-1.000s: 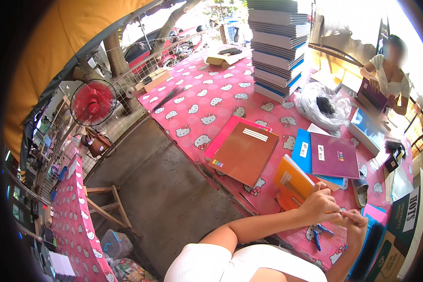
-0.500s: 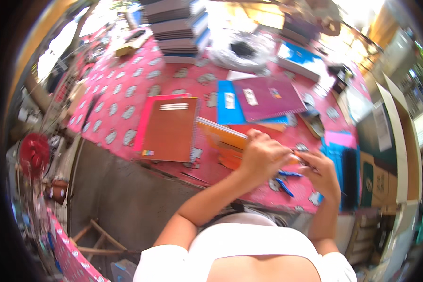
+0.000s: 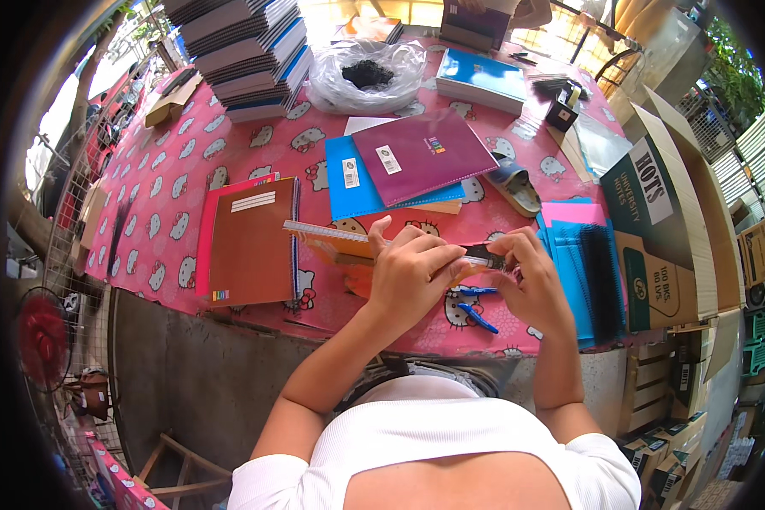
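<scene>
An orange-yellow notebook [image 3: 336, 231] stands on edge, tilted, with a row of binding holes along its upper edge. My left hand [image 3: 412, 270] is closed around it. My right hand [image 3: 531, 276] has its fingers bent and pinched at the notebook's right end, beside a small dark piece [image 3: 483, 255] too unclear to name. Below the hands lie blue-handled pliers [image 3: 483, 318] on the table. A brown spiral notebook [image 3: 257, 242] rests on a pink one [image 3: 206, 255] to the left. Ahead of my hands, a purple notebook [image 3: 425, 157] overlaps a blue one [image 3: 348, 200].
Tall notebook stacks [image 3: 251, 72] stand at the back left, beside a plastic bag [image 3: 340, 93] with black contents. To the right are blue covers [image 3: 567, 255] under black coils [image 3: 599, 285], a slipper [image 3: 516, 187] and a cardboard box [image 3: 654, 221]. Another person's hand [image 3: 470, 4] shows at the far edge.
The view has shifted, so the table's things sit further left in the picture. Both hands stay at the orange-yellow notebook, the right one still pinching at its right end.
</scene>
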`<state>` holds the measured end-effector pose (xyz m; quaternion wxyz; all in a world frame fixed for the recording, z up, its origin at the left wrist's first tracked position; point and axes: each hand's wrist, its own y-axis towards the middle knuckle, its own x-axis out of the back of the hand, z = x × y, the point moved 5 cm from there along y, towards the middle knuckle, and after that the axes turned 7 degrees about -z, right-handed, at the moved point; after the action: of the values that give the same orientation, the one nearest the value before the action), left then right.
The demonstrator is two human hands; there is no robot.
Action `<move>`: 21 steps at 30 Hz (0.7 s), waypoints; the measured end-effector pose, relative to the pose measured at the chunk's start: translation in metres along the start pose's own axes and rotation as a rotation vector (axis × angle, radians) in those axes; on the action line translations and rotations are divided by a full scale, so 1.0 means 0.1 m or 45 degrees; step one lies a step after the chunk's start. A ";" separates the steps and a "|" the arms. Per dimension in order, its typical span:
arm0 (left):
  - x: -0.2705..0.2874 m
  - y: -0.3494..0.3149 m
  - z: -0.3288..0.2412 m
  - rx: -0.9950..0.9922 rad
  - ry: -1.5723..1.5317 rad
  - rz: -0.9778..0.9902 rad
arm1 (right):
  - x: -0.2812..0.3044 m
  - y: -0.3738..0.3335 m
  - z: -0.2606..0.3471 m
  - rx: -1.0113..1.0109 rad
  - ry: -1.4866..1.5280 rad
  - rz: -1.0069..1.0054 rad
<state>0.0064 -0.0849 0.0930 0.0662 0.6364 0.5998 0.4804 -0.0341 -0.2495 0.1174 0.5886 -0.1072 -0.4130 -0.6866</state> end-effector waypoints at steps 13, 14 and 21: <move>-0.02 0.01 -0.02 0.049 -0.028 0.013 | -0.06 0.00 0.05 0.145 -0.157 -0.141; 0.00 -0.01 0.00 0.055 -0.031 -0.005 | -0.10 0.01 0.05 0.158 -0.183 -0.048; 0.16 -0.12 -0.05 -0.112 -0.153 0.064 | -0.21 0.95 -1.62 -0.343 -0.631 0.591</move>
<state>-0.0088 -0.0712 0.0963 0.1178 0.6755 0.5568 0.4689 0.1124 -0.3436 0.0431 0.5913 -0.4378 -0.4135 -0.5363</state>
